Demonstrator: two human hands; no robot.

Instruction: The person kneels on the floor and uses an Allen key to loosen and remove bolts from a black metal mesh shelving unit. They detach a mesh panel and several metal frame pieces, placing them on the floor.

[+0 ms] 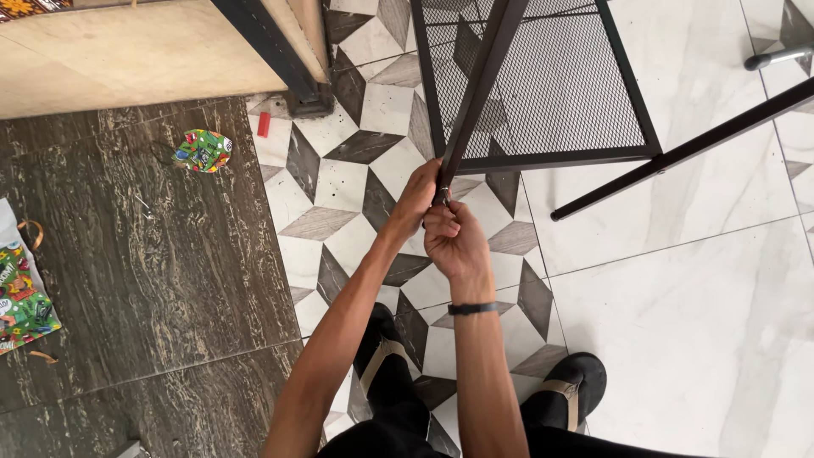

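Far left, floor edge: a colourful printed paper bag [24,293] with tan handles, lying flat on the dark marbled stone floor [153,280], well apart from the person.

Upper left: a beige counter top [127,51] above the dark floor. Below it, a crumpled colourful wrapper [203,150] and, near it, a small red object [264,124] where the patterned tiles begin. Both look dropped rather than placed.

Centre: the left hand [417,199], arm stretched forward and up from the lower frame, fingers curled shut round the lower end of a dark metal leg [476,93] that slants up across the view. The grip appears to steady the leg so that the other hand can work at its tip.

Just right of it, touching: the right hand [451,242], back upward, fingers folded tight at the leg's end, where a small silvery fitting [443,191] shows between the two hands. What it pinches cannot be told. A black wristband [472,309] sits on that wrist.

Upper centre to right: a black mesh metal panel [543,80] in a frame, part of the same piece of furniture, tipped off its feet; a second dark bar [678,153] runs out to the right.

Bottom: two feet in black sandals [577,382] with tan straps, planted on the star-patterned tiles [339,182].
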